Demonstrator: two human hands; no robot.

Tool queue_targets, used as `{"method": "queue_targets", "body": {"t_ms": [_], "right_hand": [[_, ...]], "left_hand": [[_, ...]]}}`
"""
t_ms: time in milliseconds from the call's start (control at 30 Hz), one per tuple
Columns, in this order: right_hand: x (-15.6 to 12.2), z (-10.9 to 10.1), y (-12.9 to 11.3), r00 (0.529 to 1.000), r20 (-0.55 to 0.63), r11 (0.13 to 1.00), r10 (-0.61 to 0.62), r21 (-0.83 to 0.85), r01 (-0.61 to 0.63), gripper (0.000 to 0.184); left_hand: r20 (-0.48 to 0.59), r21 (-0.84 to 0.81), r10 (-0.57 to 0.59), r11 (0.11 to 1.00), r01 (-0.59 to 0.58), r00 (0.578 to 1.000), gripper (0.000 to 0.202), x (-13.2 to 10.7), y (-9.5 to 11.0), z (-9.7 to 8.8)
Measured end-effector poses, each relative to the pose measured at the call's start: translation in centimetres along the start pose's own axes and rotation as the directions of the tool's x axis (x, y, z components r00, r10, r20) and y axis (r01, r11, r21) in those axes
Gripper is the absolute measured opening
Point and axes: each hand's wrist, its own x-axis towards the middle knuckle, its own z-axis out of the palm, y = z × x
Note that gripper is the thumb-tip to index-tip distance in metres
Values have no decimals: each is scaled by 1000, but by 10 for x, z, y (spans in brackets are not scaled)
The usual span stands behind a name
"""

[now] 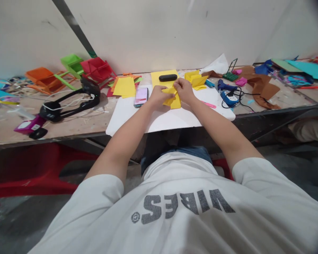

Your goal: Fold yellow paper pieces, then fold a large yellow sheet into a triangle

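Observation:
A folded piece of yellow paper (pixel 172 100) is held between my two hands above a white board (pixel 175 120). My left hand (pixel 159 97) grips its left side, fingers closed on it. At the paper's upper right edge, the fingers of my right hand (pixel 184 91) pinch it. Behind the hands, a black oblong case (pixel 168 77) rests on a flat yellow sheet (pixel 156 77). Another folded yellow paper piece (pixel 195 79) stands just beyond my right hand. To the left of my left hand lies a phone (pixel 141 97) with its screen lit.
Yellow sheets (pixel 124 86) lie left of the phone. Orange (pixel 43 79), green (pixel 72 63) and red (pixel 97 68) small models stand farther left, near a black stand (pixel 76 102). On the right are a blue glue gun (pixel 226 85) with a cable, a pink cutter (pixel 209 104) and brown paper (pixel 262 84).

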Motion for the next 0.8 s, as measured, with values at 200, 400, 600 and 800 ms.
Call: {"method": "queue_targets", "body": {"t_ms": [200, 400, 600, 800], "right_hand": [[9, -4, 10, 996, -86, 999, -19, -27, 17, 34], [16, -7, 17, 988, -145, 998, 49, 46, -42, 40], [12, -9, 10, 977, 8, 890, 212, 412, -196, 73], [-1, 0, 3, 972, 92, 860, 215, 455, -233, 76]], "left_hand": [[23, -11, -24, 1000, 25, 999, 33, -1, 3, -6], [34, 9, -17, 1000, 16, 999, 25, 2, 2, -12], [17, -33, 44, 999, -43, 999, 32, 2, 4, -15], [-1, -75, 56, 996, -56, 998, 33, 0, 4, -11]]}}
